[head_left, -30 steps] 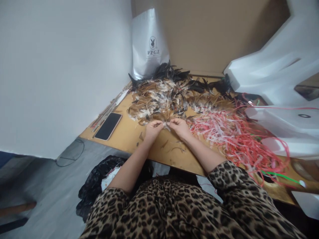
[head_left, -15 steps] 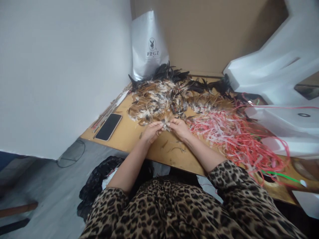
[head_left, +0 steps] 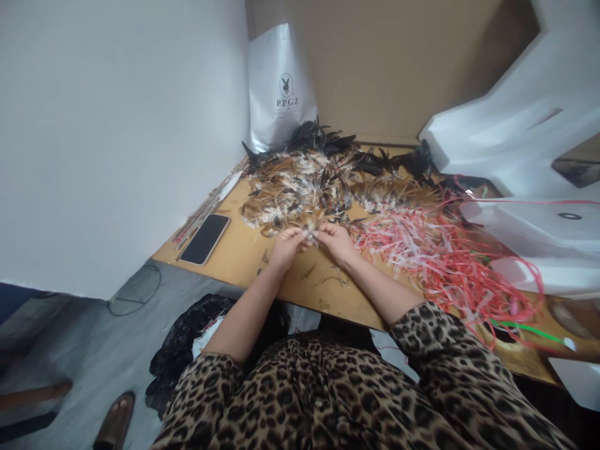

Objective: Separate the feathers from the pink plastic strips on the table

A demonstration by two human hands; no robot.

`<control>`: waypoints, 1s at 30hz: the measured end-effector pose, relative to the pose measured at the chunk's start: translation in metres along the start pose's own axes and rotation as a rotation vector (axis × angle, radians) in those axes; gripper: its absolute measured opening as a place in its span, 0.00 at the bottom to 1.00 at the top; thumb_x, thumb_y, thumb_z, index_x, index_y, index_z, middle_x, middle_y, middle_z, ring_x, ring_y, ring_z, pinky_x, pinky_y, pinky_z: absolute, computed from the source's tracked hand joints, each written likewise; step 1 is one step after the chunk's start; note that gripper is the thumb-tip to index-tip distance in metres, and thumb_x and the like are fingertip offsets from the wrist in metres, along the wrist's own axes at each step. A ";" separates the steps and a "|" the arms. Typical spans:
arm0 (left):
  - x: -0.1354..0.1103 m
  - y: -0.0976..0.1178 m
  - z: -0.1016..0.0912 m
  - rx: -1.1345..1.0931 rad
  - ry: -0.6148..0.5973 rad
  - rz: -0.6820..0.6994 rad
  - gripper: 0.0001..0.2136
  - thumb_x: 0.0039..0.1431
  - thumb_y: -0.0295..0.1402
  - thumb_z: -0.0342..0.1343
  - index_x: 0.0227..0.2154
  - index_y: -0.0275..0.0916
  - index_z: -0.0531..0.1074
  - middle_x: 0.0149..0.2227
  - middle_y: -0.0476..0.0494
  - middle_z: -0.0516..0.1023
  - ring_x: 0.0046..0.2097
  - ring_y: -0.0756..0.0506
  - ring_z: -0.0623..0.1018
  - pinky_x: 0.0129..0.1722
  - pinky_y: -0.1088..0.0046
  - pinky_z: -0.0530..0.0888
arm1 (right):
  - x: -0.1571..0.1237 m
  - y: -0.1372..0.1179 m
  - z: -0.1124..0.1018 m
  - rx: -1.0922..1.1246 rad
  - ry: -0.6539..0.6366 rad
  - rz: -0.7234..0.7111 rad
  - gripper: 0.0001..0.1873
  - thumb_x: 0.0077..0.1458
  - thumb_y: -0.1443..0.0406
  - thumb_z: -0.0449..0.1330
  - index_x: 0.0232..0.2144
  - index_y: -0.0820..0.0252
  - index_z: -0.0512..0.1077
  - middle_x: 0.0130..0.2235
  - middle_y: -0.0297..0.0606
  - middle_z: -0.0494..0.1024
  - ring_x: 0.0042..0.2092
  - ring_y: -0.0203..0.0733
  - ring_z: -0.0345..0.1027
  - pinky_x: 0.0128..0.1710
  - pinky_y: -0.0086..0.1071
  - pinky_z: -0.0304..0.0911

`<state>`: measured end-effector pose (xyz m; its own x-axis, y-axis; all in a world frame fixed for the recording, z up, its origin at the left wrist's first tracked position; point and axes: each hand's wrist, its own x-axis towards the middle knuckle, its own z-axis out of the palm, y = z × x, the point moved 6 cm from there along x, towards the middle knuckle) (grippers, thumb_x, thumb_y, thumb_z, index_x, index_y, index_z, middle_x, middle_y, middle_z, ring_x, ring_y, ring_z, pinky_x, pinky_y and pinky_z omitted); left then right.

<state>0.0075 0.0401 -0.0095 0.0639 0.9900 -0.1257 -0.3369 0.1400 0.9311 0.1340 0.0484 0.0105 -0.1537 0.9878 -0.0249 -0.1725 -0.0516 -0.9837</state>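
A small bunch of brown and grey feathers (head_left: 309, 223) is pinched between my two hands, just above the near part of the wooden table (head_left: 239, 247). My left hand (head_left: 287, 245) grips it from the left with thumb and fingertips. From the right, my right hand (head_left: 338, 242) pinches the same bunch, the fingertips of both hands almost touching. Right behind them lies a large heap of brown, white and black feathers (head_left: 290, 181). A few loose feather scraps (head_left: 335, 280) lie on the wood below my hands.
Red and white plastic strips (head_left: 450, 256) are piled to the right, beside a white machine (head_left: 529, 244). A phone (head_left: 205, 239) and thin sticks (head_left: 197, 215) lie left. A silver bag (head_left: 281, 87) stands behind. A black plastic bag (head_left: 182, 344) and a sandaled foot (head_left: 116, 419) are below.
A sandaled foot has come into view on the floor at lower left. Both hands stay at the feather bunch, with only slight finger movement.
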 end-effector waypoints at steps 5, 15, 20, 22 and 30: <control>0.002 -0.006 -0.002 -0.158 -0.024 -0.066 0.13 0.39 0.34 0.64 0.26 0.33 0.69 0.23 0.47 0.75 0.26 0.54 0.74 0.26 0.81 0.68 | 0.004 0.011 0.002 0.054 -0.023 0.029 0.18 0.35 0.55 0.66 0.20 0.60 0.63 0.18 0.27 0.66 0.20 0.29 0.55 0.23 0.26 0.51; -0.001 0.000 0.001 -0.094 -0.008 -0.024 0.14 0.39 0.37 0.64 0.26 0.33 0.69 0.22 0.47 0.75 0.25 0.54 0.74 0.27 0.81 0.69 | 0.005 0.013 0.003 0.076 -0.078 0.025 0.17 0.38 0.56 0.65 0.22 0.60 0.64 0.19 0.27 0.66 0.21 0.29 0.55 0.23 0.26 0.50; -0.002 0.006 0.002 0.017 0.030 0.040 0.16 0.39 0.40 0.64 0.26 0.34 0.68 0.20 0.48 0.74 0.24 0.52 0.74 0.26 0.78 0.70 | 0.002 0.005 0.001 0.018 -0.017 0.002 0.17 0.36 0.56 0.65 0.25 0.59 0.65 0.19 0.25 0.64 0.21 0.29 0.53 0.22 0.26 0.48; -0.002 0.006 0.002 0.056 0.048 0.059 0.16 0.39 0.41 0.63 0.26 0.34 0.68 0.20 0.48 0.74 0.23 0.52 0.74 0.25 0.78 0.70 | 0.001 -0.002 -0.003 -0.056 0.049 -0.070 0.16 0.37 0.57 0.65 0.25 0.59 0.65 0.20 0.26 0.64 0.22 0.30 0.53 0.23 0.27 0.49; -0.005 0.008 0.003 0.167 0.088 0.050 0.16 0.42 0.44 0.60 0.25 0.35 0.66 0.16 0.49 0.72 0.19 0.51 0.73 0.19 0.78 0.68 | -0.012 -0.029 -0.004 -0.349 0.115 -0.343 0.08 0.46 0.59 0.59 0.25 0.58 0.69 0.24 0.32 0.68 0.26 0.34 0.58 0.29 0.29 0.56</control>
<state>0.0075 0.0359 -0.0004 -0.0341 0.9944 -0.1003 -0.1767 0.0928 0.9799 0.1450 0.0388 0.0382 -0.0335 0.9502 0.3099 0.1444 0.3114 -0.9392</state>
